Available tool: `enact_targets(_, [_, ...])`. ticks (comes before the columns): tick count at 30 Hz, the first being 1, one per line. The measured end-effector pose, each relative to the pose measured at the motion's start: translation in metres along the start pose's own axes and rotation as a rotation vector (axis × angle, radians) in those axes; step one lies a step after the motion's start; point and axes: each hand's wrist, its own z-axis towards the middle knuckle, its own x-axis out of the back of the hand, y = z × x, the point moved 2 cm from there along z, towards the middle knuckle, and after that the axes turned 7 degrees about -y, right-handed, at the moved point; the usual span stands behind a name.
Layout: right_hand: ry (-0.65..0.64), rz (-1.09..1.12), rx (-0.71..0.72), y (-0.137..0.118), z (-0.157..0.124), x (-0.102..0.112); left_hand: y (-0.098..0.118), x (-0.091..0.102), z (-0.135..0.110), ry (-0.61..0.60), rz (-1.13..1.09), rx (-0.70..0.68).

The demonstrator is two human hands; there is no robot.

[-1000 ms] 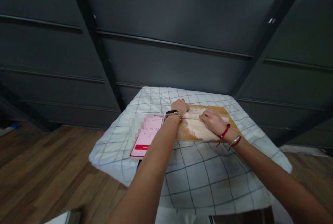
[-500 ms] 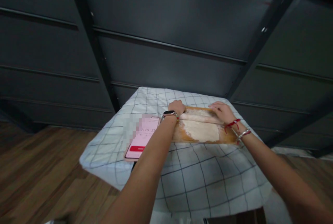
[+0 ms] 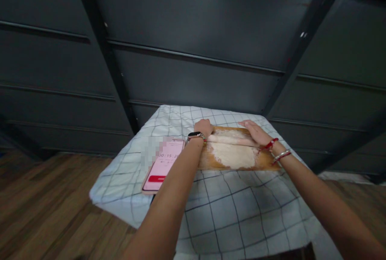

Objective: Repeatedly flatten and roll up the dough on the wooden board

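On one board — one dough sheet, one roll, left hand clenched on it, right hand flat

Pixelated patch over left edge of phone, rolling pin ends covered by left hand and right hand, forearms cut off below.

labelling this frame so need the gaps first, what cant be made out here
Head view, the pale roll on the wooden board: small and floury; rolling pin or rolled dough, cannot tell.
Of the left hand only the back shows, so its grip is hidden.
On the phone a pixelated patch covers the far-left part; the digits are too small to read surely.
The board's far edge is partly behind the right hand and the roll.
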Motion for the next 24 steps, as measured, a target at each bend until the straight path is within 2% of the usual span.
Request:
enact_targets(3, [-0.155,-0.077,-0.002,-0.003,-0.001,-0.011,-0.001,0.0,0.0,0.012,-0.005,0.0])
enact_targets(5, [-0.197,-0.094,-0.006,-0.004,-0.002,-0.012,-0.001,0.0,-0.001,0.003,-0.004,0.006])
enact_targets(6, [-0.165,-0.085,-0.002,-0.004,-0.004,-0.01,-0.001,0.0,-0.001,0.001,-0.002,0.01])
enact_targets(9, [0.036,-0.058,0.03,-0.003,-0.009,0.0,-0.001,0.0,-0.001,-0.002,0.009,0.011])
enact_targets(11, [0.107,-0.095,0.047,-0.005,-0.014,0.001,-0.001,0.0,0.0,-0.008,0.02,0.005])
enact_targets(15, [-0.015,-0.311,0.022,-0.019,-0.022,-0.016,-0.001,0.0,0.003,-0.024,0.046,-0.005])
enact_targets(17, [-0.066,-0.397,-0.045,-0.027,-0.023,-0.022,0.0,0.001,0.001,0.016,0.049,-0.075])
enact_targets(19, [-0.108,-0.425,-0.098,-0.03,-0.021,-0.023,0.002,0.002,-0.007,0.076,0.041,-0.205])
enact_targets(22, [-0.194,-0.427,-0.079,-0.028,-0.015,-0.02,0.004,0.001,-0.021,0.103,0.037,-0.405])
enact_targets(24, [-0.227,-0.43,-0.03,-0.024,-0.01,-0.019,0.004,-0.001,-0.028,0.073,0.054,-0.468])
